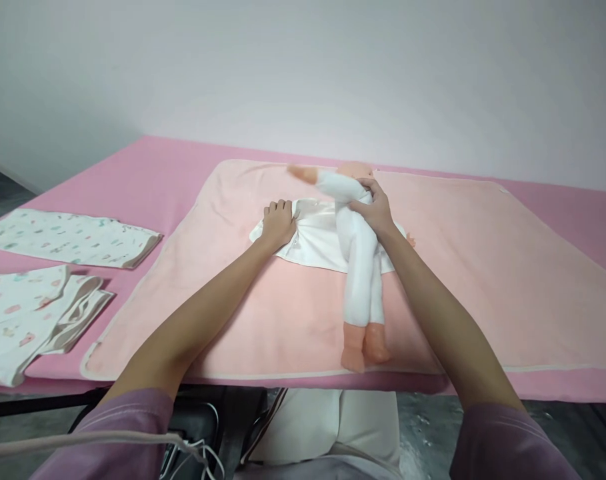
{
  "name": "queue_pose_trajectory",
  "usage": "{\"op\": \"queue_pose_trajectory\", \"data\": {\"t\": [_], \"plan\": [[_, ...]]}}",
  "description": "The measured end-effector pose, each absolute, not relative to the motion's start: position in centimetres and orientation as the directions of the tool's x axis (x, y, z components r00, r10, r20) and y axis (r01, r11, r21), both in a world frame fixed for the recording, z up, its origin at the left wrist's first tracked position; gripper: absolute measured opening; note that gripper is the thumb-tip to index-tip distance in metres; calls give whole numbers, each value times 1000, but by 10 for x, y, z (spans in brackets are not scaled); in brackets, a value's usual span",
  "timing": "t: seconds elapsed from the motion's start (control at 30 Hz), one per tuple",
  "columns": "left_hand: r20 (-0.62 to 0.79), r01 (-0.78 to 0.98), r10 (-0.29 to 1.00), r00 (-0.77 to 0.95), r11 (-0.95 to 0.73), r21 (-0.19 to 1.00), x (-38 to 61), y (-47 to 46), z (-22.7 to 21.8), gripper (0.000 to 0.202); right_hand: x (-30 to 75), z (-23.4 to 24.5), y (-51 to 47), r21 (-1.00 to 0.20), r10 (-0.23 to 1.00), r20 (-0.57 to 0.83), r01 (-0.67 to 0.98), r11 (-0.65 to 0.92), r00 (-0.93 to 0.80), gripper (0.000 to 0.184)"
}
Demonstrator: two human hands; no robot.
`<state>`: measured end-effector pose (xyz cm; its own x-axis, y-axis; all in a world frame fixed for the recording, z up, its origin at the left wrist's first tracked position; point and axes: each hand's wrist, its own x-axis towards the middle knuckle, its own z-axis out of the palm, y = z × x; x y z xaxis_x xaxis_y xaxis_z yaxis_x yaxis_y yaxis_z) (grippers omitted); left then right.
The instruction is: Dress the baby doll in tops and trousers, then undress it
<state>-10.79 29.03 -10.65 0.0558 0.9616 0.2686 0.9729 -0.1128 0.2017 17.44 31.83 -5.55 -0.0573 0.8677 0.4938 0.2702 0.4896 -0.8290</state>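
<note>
A baby doll (359, 257) with a white cloth body and skin-toned head, hands and feet is tipped onto its side, feet towards me. My right hand (375, 208) is wrapped round its upper body near the shoulder. One doll arm sticks out to the left; the other is mostly hidden behind my forearm. Under and beside the doll lies a small white garment (315, 233), spread on the pink blanket (283, 313). At the garment's left part, my left hand (280, 225) has its fingers curled onto the fabric.
On the left of the pink table cover (147, 180) lie a folded patterned cloth (67, 237) and a second folded patterned cloth (27, 313). A pale wall (333, 80) stands behind the table. A cable (93, 440) crosses the lower left, near a black chair-like object.
</note>
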Motion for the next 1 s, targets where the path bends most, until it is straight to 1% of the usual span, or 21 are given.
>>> {"op": "queue_pose_trajectory", "data": {"t": [0.07,0.13,0.23,0.3,0.37,0.43,0.5,0.57,0.6,0.63,0.67,0.73,0.77,0.8,0.83,0.9,0.97,1.0], "plan": [[265,970,963,56,-115,214,-106,289,-105,41,181,-61,325,-840,869,493,236,489,-44,63],[288,957,957,38,-118,265,-104,287,-103,43,179,-63,330,-841,875,481,252,479,-55,64],[358,920,934,13,-151,362,-104,285,-102,59,154,-62,330,-803,879,469,373,466,-89,62],[403,885,915,26,-208,416,-107,284,-103,68,130,-59,327,-745,876,460,473,471,-147,59],[455,827,890,24,-274,492,-111,285,-106,71,108,-57,324,-670,869,443,563,484,-220,54],[503,739,864,-25,-323,591,-114,285,-108,72,98,-55,319,-610,856,445,610,505,-264,47],[511,652,856,-82,-341,677,-115,285,-110,70,105,-57,314,-581,829,492,609,541,-267,34],[502,599,856,-120,-341,725,-114,286,-110,63,126,-62,308,-565,798,556,599,568,-232,26],[506,590,849,-153,-332,736,-114,286,-110,58,140,-67,305,-558,791,578,610,563,-201,27],[519,597,830,-206,-314,739,-113,285,-108,55,155,-72,301,-553,794,584,633,542,-170,30],[540,617,795,-275,-284,733,-112,285,-107,59,169,-78,296,-541,802,580,670,509,-142,34],[593,679,695,-406,-204,705,-111,280,-101,84,192,-90,287,-468,820,559,769,436,-124,41],[621,714,652,-435,-170,679,-110,277,-96,94,199,-95,282,-414,829,542,816,404,-136,44],[648,750,630,-428,-153,644,-108,273,-90,99,203,-99,278,-356,839,522,854,379,-155,47],[674,783,626,-392,-157,602,-106,268,-83,99,205,-101,275,-305,848,501,882,360,-172,48],[712,831,646,-275,-212,514,-99,258,-67,88,203,-104,271,-243,859,479,913,328,-181,50],[713,847,693,-106,-313,430,-86,251,-50,65,200,-104,270,-219,859,481,925,310,-174,52],[690,840,724,4,-377,391,-77,249,-43,52,199,-105,270,-213,857,485,927,310,-175,54]]}}
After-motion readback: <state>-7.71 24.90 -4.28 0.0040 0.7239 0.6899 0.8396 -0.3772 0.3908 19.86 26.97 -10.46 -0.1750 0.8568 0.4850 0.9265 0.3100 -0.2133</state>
